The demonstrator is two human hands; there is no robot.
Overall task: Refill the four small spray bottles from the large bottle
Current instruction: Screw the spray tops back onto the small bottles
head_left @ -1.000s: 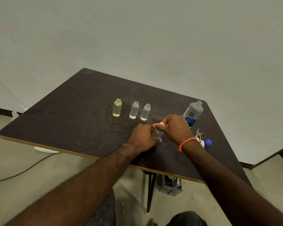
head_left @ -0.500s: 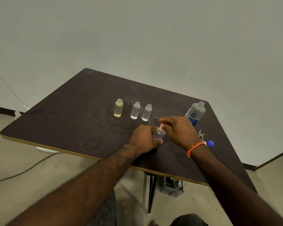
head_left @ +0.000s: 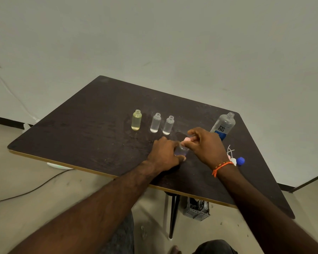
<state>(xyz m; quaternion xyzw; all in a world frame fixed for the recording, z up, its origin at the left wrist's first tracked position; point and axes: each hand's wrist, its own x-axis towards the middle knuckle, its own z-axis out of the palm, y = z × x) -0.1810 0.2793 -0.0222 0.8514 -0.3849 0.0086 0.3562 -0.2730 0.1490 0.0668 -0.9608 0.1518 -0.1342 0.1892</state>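
Three small uncapped bottles stand in a row on the dark table (head_left: 81,129): a yellowish one (head_left: 136,120), a clear one (head_left: 155,123) and another clear one (head_left: 168,125). My left hand (head_left: 164,155) grips a fourth small clear bottle (head_left: 181,150) standing on the table. My right hand (head_left: 206,143) pinches its pink spray cap (head_left: 187,139) just above the bottle's neck. The large clear bottle (head_left: 222,126) with a blue label stands uncapped at the right, behind my right hand.
Several loose spray caps with white tubes (head_left: 231,153) and a blue cap (head_left: 240,160) lie on the table right of my right wrist. A grey crate (head_left: 196,208) sits on the floor under the table's near edge. A cable (head_left: 26,191) runs across the floor at left.
My right hand has twisted at the fourth bottle's pink cap and raised it slightly; the cap shows more between my fingers. My left hand has kept hold of the bottle.
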